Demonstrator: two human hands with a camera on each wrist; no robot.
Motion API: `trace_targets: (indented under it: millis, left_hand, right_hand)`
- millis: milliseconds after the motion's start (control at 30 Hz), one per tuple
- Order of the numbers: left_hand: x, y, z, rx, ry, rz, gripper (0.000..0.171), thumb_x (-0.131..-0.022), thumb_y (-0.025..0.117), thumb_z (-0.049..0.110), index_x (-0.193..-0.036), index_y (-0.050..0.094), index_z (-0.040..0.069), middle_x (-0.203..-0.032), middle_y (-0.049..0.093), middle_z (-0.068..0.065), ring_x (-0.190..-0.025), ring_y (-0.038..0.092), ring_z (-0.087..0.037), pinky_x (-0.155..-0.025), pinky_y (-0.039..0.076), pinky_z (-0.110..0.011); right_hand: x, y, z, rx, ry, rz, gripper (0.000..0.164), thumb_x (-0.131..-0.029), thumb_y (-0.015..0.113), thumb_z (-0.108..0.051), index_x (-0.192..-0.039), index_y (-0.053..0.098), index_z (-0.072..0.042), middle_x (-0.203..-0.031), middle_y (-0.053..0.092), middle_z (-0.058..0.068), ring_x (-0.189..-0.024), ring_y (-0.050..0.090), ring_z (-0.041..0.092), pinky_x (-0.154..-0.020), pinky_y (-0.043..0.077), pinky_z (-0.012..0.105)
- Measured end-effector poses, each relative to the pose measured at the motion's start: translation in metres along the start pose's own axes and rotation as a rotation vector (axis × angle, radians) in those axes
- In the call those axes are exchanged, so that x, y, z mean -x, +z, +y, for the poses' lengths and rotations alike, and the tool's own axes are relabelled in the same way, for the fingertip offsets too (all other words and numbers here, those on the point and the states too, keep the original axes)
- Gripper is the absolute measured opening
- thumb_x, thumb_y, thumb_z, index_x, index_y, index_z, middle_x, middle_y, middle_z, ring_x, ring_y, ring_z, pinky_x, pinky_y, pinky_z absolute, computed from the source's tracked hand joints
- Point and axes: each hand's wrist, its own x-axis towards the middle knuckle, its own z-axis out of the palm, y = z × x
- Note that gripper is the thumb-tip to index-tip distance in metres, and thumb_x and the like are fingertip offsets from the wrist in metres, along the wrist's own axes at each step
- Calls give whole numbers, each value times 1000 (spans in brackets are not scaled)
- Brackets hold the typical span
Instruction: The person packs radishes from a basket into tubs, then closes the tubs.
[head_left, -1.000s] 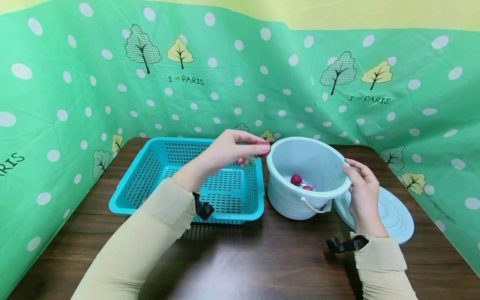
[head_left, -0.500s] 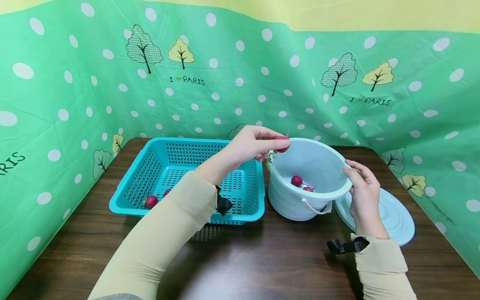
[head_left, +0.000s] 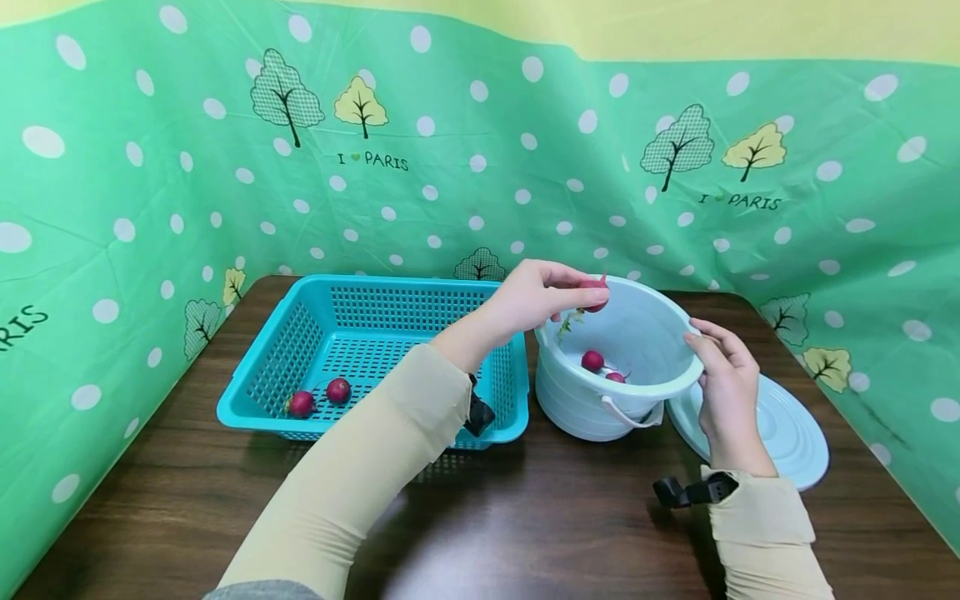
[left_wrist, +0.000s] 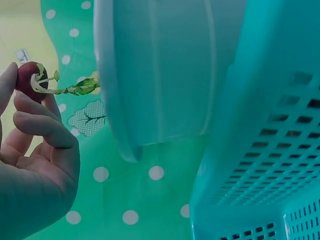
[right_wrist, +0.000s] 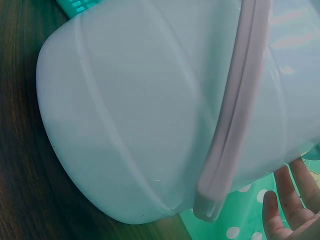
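My left hand [head_left: 528, 296] pinches a red radish [head_left: 596, 295] between thumb and fingers, just above the left part of the bucket's mouth. Wilted green leaves hang from this radish [left_wrist: 30, 80] in the left wrist view. My right hand [head_left: 727, 392] holds the rim of the pale blue bucket [head_left: 573, 400] on its right side, thumb at the edge. Inside the bucket lie a radish [head_left: 592, 360] and part of a second radish [head_left: 615, 377], half hidden by the near rim. Two more radishes, one [head_left: 302, 404] beside the other [head_left: 338, 390], rest in the turquoise basket [head_left: 375, 283].
The basket stands left of the bucket on a dark wooden table [head_left: 525, 517]. A pale blue lid [head_left: 795, 433] lies right of the bucket, under my right hand. The bucket's handle [head_left: 630, 414] hangs down in front. A green dotted cloth [head_left: 450, 192] encloses the back and sides.
My left hand has carried the radish rightward from beside the bucket's left rim to over its mouth. The two radishes in the basket have come into view. My right hand has stayed put.
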Motion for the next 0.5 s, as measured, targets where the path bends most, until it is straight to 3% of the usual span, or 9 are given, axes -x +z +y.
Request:
trace_targets:
  millis: [200, 500]
  left_hand:
    - [-4, 6, -6, 6, 5, -25, 29, -88, 76, 35, -112, 76, 19, -96, 76, 6, -92, 66, -10, -83, 50, -26]
    - [-9, 13, -10, -8, -23, -61, 30, -89, 74, 36, -112, 75, 16, -98, 76, 5, -94, 64, -8, -91, 51, -31]
  right_hand:
    - [0, 1, 0, 7, 7, 14, 22, -92, 69, -16, -114, 71, -11, -95, 66, -3, -81, 63, 9, -64, 52, 16]
    - [0, 1, 0, 11, 14, 14, 23, -93, 69, -17, -115, 70, -12, -96, 66, -3, -84, 62, 9, -65, 52, 16]
